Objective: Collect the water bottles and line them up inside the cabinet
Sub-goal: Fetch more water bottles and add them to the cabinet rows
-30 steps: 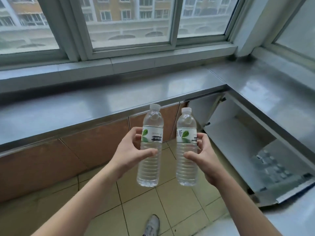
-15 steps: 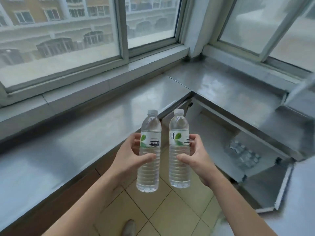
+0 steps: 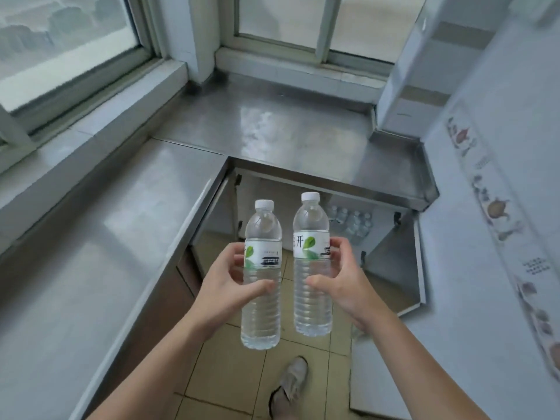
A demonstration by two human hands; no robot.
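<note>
Above the tan tiled floor (image 3: 242,386), before the open steel corner cabinet (image 3: 391,256), the left hand (image 3: 225,286) curls round one upright clear plastic water bottle (image 3: 262,298); the right hand (image 3: 348,286) curls round another (image 3: 312,292). Stored bottles (image 3: 351,222) stand at the cabinet's back.

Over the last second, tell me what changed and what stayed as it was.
The view swung right until the open cabinet lay straight ahead, its stored bottles behind the two held ones. Nothing was taken or let go: the left hand grips the left bottle, the right hand the right bottle, both upright, side by side.
</note>
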